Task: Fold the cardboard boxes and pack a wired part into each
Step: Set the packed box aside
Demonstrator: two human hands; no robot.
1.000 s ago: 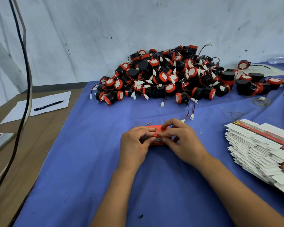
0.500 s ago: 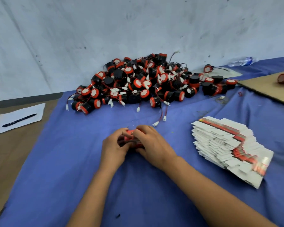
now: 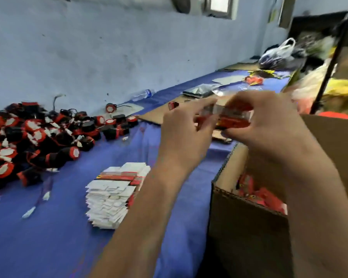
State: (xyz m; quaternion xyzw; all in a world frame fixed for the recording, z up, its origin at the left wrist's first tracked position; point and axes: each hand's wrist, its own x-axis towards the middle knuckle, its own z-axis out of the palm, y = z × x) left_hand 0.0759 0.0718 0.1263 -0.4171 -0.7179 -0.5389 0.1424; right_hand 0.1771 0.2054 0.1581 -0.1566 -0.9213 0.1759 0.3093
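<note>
Both hands are raised off the table and share one small red cardboard box (image 3: 232, 118), its long axis running left to right between them. The left hand (image 3: 186, 133) pinches the box's left end with curled fingers and thumb, and the right hand (image 3: 269, 125) grips the right end from above and behind, fingers wrapped over it. A pale strip shows along the top edge of the box, probably a flap, though motion blur hides whether it is tucked shut; a wired part inside cannot be seen either. The relation that matters is downward and to the right: the big open brown carton (image 3: 247, 199) sits directly under the right forearm, its near left corner below the held box, and red packed boxes (image 3: 265, 197) already lie in its bottom. The right hand is clearly the nearer one to that opening, so a drop would likely fall to it, with the left hand letting go first; I judge this to be the end of one packing cycle. Farther out to the left, on the blue table cover (image 3: 54, 227), a fanned stack of flat unfolded boxes (image 3: 115, 195) lies just beside the left forearm, well within its reach for the next blank. Beyond it, at the far left, the heap of black-and-red wired parts (image 3: 36, 137) spreads toward the wall, well apart from both hands.
</note>
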